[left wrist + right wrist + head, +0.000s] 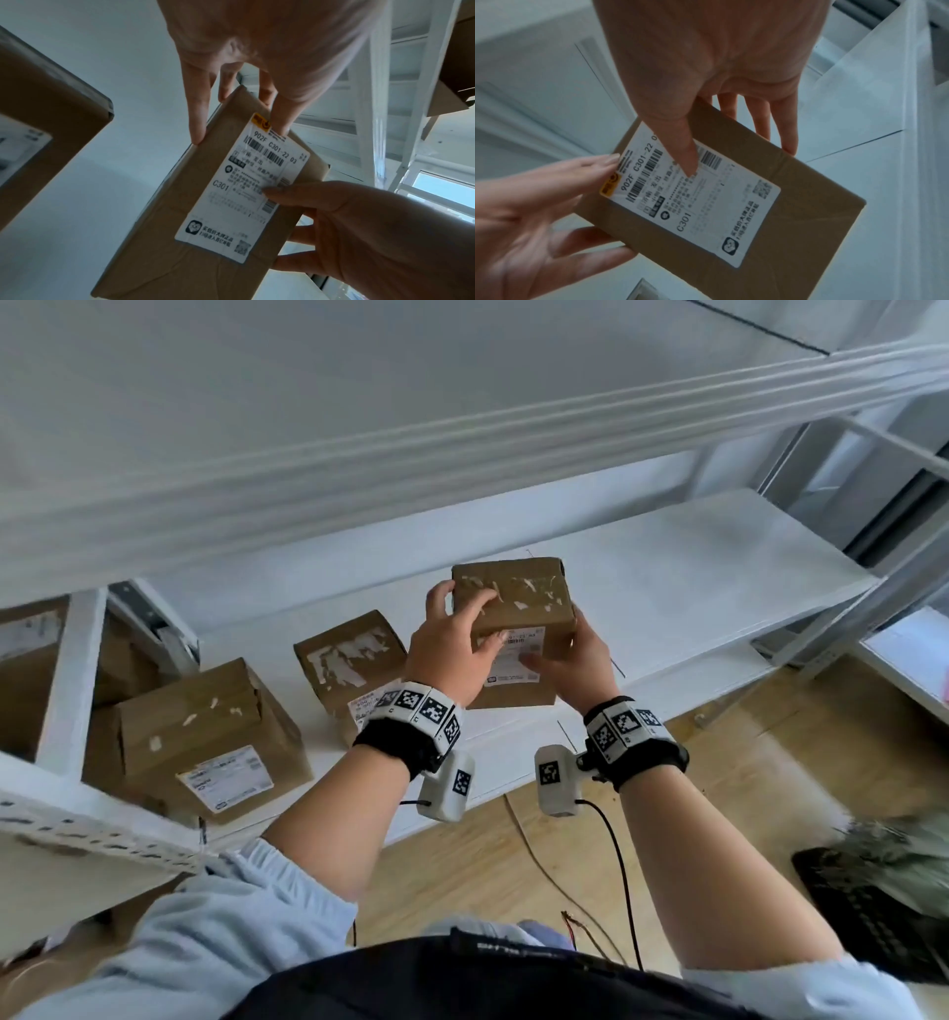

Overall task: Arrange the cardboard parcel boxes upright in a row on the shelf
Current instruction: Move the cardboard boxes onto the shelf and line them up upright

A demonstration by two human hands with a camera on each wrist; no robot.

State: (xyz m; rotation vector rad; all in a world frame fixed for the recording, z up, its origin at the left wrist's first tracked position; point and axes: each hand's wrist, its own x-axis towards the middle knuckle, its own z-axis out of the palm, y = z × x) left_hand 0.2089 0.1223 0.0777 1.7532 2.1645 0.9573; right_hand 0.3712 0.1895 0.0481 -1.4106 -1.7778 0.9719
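Cardboard parcel box (513, 629) held over the white shelf (719, 557), not yet set down.

Gripped from both sides: left hand (452, 649) spread over top and near face, right hand (580, 660) clasping the right edge, thumb on the shipping label (244, 188). Two more boxes standing to the left, nearest box (349, 665) and far-left box (210, 737), unevenly spaced, row unfinished. Readable only from the wrist views: label code C301.
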